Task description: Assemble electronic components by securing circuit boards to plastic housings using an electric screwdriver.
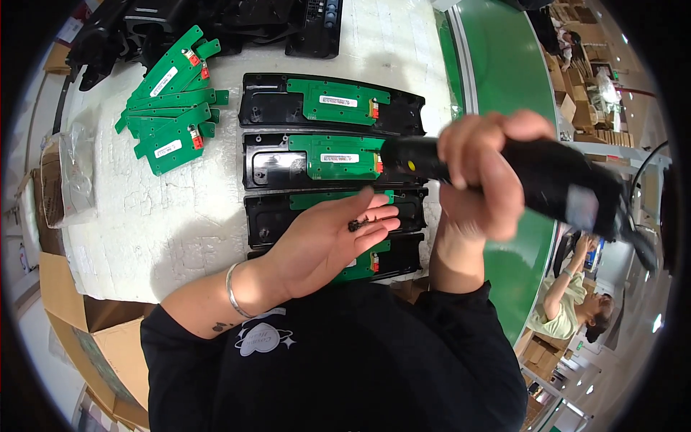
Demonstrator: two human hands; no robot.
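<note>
My left hand (335,227) is palm up with its fingers loosely cupped, holding a little heap of small black screws (358,225). My right hand (482,169), a bit smeared by motion, is wrapped round a black electric screwdriver (554,176). The tool lies across the view, its narrower end pointing left over the right part of the second black plastic panel (270,160). A green circuit board (342,167) with a white label and a red-and-white connector sits in that panel. Whether the tool touches it, I cannot tell. My left hand partly covers the third panel (263,216).
Other panels with boards, such as the far one (263,101), lie in a column on the white foam surface (173,230). Loose green boards (169,108) are heaped at the left, beside a clear plastic bag (75,176). Black parts (252,21) stand behind; a person (576,306) works at right.
</note>
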